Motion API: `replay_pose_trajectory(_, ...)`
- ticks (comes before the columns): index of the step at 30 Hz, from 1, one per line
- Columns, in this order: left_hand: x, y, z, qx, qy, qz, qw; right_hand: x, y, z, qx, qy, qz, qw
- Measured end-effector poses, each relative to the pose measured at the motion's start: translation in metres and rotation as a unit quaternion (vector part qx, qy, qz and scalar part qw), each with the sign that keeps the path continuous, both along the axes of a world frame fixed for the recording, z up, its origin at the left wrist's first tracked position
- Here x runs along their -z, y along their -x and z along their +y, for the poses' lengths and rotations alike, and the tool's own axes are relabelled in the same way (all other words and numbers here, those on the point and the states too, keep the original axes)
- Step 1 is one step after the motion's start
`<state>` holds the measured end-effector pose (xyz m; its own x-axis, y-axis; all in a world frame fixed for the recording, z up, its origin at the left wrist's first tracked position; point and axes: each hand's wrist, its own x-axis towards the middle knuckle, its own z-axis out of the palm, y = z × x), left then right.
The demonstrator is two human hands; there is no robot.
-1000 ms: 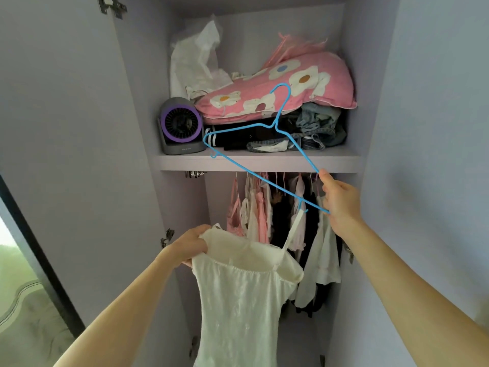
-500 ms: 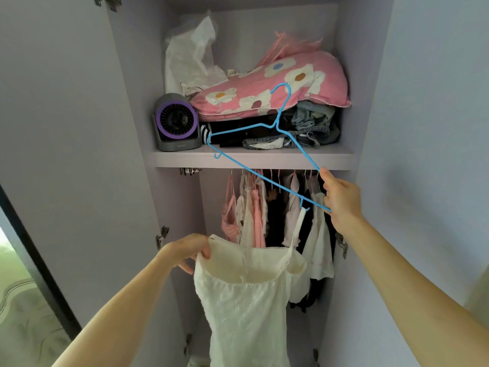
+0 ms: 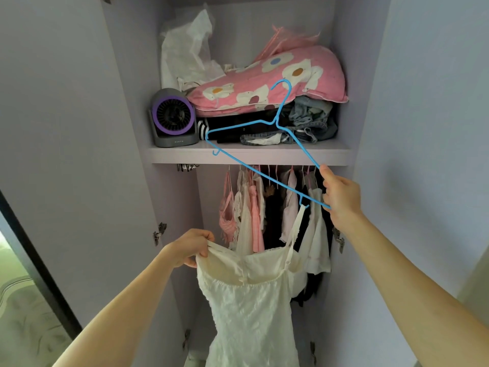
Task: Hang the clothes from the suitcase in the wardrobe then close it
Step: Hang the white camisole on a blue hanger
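Fingers of right hand pinching blue hanger, one strap hooked; left hand gripping white dress before open wardrobe, second strap, rail and doors still to do.

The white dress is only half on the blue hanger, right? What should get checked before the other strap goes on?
1. Right strap caught on the blue hanger notch: ok.
2. Left strap on the hanger: not ok; the left hand holds that corner of the white dress below it.
3. Right hand gripping the hanger end firmly: ok.
4. Hanger level: not ok, tilted.
5. Free notch at the hanger's far end: ok, empty.
6. Space on the rail among the hanging clothes: cannot tell.
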<state>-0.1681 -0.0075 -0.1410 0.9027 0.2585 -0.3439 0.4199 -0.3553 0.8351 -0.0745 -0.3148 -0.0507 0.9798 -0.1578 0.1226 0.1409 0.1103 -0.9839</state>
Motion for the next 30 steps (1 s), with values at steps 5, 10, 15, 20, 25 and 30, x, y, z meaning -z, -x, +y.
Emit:
replay_pose_trajectory(5,0.001,-0.004,0.005,0.03,0.049,0.019,0.998,0.004,-0.003,-0.003,-0.003,-0.003,0.003,1.0)
replay_pose_trajectory(10,-0.011,-0.003,0.01,0.028,0.135,0.014,0.99,0.009,-0.008,-0.006,-0.007,-0.011,0.008,1.0)
replay_pose_trajectory(15,-0.024,-0.009,0.02,-0.078,0.14,-0.085,0.983,0.013,-0.006,-0.004,-0.011,0.003,-0.005,1.0)
replay_pose_trajectory(20,-0.032,-0.017,0.018,-0.127,0.078,-0.185,0.971,0.016,0.0,0.004,-0.034,0.011,0.004,0.999)
replay_pose_trajectory(25,-0.041,-0.026,0.033,-0.217,-0.023,-0.251,0.943,0.008,0.0,0.001,-0.069,-0.016,0.0,0.997)
replay_pose_trajectory(30,-0.06,-0.022,0.049,-0.297,-0.046,-0.147,0.942,0.009,0.001,-0.016,-0.121,-0.005,-0.01,0.993)
